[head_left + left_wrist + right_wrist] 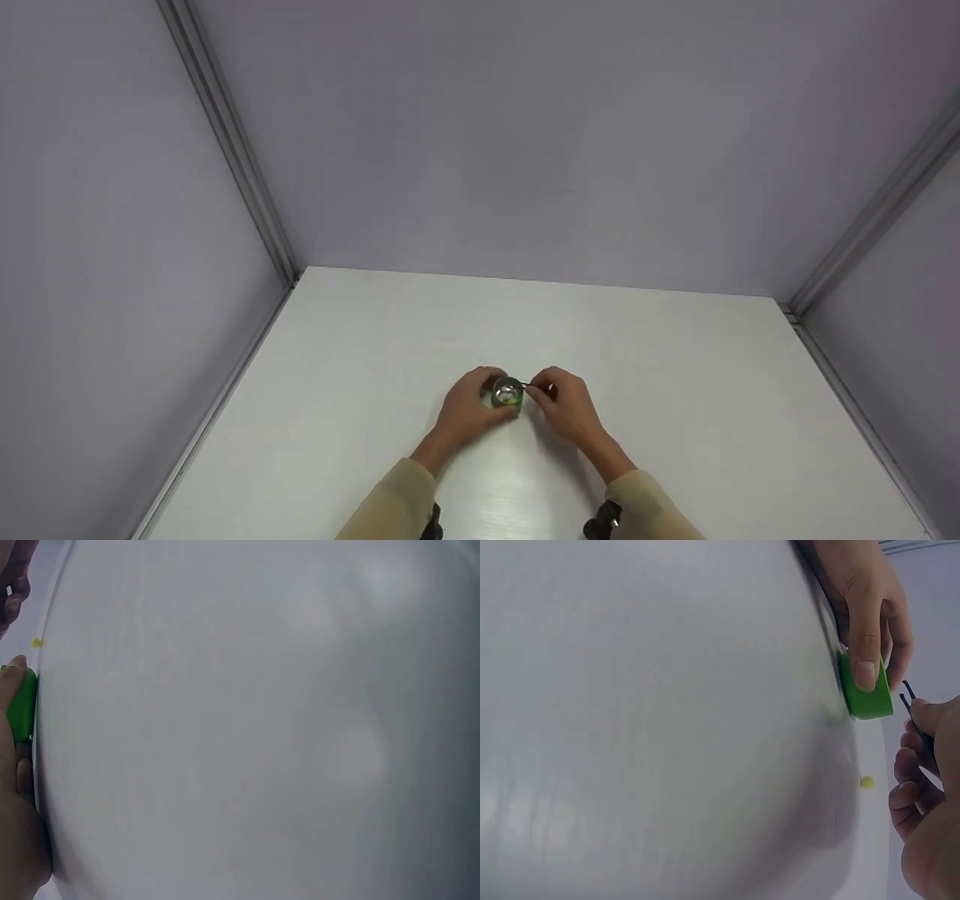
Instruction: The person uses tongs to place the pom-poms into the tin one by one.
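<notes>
1. Two beige sleeves (390, 499) enter from the bottom edge of the head view, nearest the camera
2. The left hand (469, 409) has its fingers curled round a small green cup (866, 694), thumb pressed on its wall, holding it on the white table (675, 420)
3. The cup stands near the middle of the table, towards the near edge; its shiny opening (508, 391) faces up
4. The right hand (566, 405) pinches a thin dark tool (909, 697), whose tip is at the cup's rim
5. A tiny yellow bead (866, 781) lies on the table just beside the cup, apart from both hands
</notes>
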